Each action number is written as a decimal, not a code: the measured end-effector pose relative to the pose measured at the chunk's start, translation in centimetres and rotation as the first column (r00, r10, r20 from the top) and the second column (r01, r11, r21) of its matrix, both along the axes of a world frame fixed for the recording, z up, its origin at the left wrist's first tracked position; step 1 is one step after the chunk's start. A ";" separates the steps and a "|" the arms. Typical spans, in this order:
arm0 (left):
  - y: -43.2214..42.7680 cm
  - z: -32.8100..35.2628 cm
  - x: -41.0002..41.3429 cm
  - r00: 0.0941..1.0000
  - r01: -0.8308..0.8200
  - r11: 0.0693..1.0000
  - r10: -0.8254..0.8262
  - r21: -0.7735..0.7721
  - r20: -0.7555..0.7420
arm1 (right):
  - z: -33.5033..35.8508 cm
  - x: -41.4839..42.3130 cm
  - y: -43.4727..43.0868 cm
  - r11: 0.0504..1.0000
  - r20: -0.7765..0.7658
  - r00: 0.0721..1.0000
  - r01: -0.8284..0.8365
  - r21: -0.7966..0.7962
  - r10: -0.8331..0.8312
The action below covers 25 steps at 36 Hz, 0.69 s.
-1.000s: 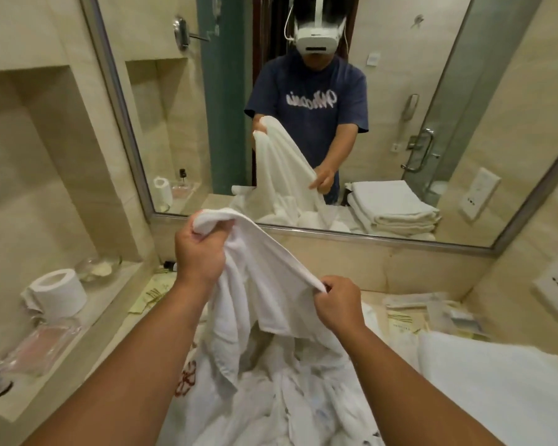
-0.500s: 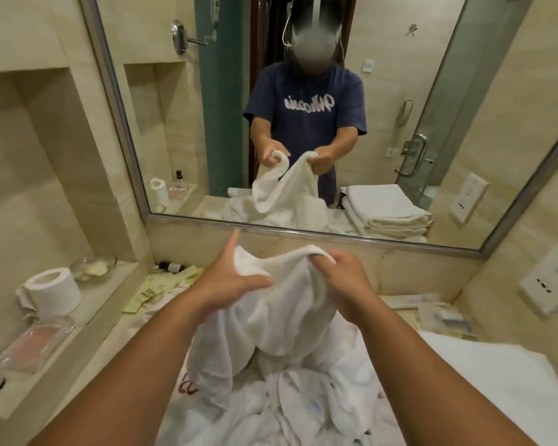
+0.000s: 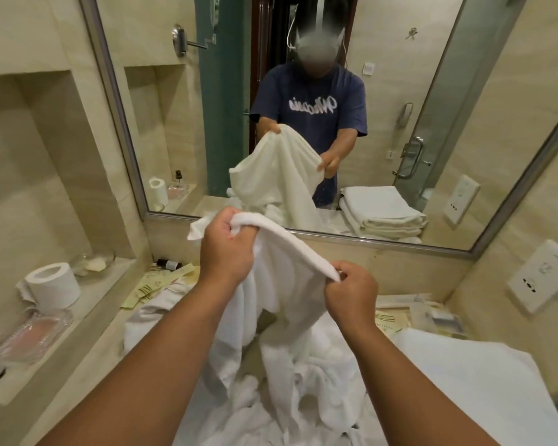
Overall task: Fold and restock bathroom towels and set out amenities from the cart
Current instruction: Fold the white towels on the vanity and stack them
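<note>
A white towel point(image 3: 281, 284) hangs lifted above a heap of crumpled white linen point(image 3: 297, 381) on the vanity counter. My left hand point(image 3: 226, 249) grips the towel's top edge in a fist, higher up. My right hand point(image 3: 351, 294) pinches the same edge farther along, lower and to the right. The edge runs taut between both hands and the rest of the towel drapes down onto the heap. Folded white towels point(image 3: 484, 391) lie on the counter at the right.
A wall niche at the left holds a toilet roll point(image 3: 54, 284), a glass dish point(image 3: 92, 262) and a clear tray point(image 3: 29, 336). Amenity packets point(image 3: 155, 281) and a small dark bottle point(image 3: 168, 263) lie by the mirror point(image 3: 464, 123). More packets point(image 3: 413, 310) sit at the right. A wall socket point(image 3: 541, 275) is right.
My hands have moved apart along the towel's edge: the left rose and now grips it in a fist, the right slid lower right. The towel is spread wider between them.
</note>
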<state>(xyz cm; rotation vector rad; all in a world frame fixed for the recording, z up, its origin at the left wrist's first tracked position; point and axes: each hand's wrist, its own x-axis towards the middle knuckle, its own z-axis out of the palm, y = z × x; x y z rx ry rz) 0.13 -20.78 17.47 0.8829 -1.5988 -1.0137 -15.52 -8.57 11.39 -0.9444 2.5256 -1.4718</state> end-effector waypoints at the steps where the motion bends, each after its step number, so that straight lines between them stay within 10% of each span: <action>1: -0.4 0.2 0.1 0.996 -0.017 0.998 0.022 0.058 -0.086 | -0.6 -0.6 0.4 0.999 0.002 0.999 0.032 -0.003 -0.032; 5: -2.0 0.8 0.8 0.948 0.027 0.969 0.052 0.244 -0.314 | -2.7 -2.5 2.0 0.989 0.091 0.985 0.145 0.002 -0.144; 14: -0.7 -4.2 0.6 0.979 0.083 0.952 -0.132 0.294 0.153 | -3.4 -2.8 2.6 0.982 0.748 0.656 0.185 -0.025 -0.104; 25: 5.6 -8.0 0.2 0.761 0.408 0.800 -0.564 0.439 0.320 | 0.7 0.4 0.3 0.973 0.951 0.267 0.120 -0.196 0.159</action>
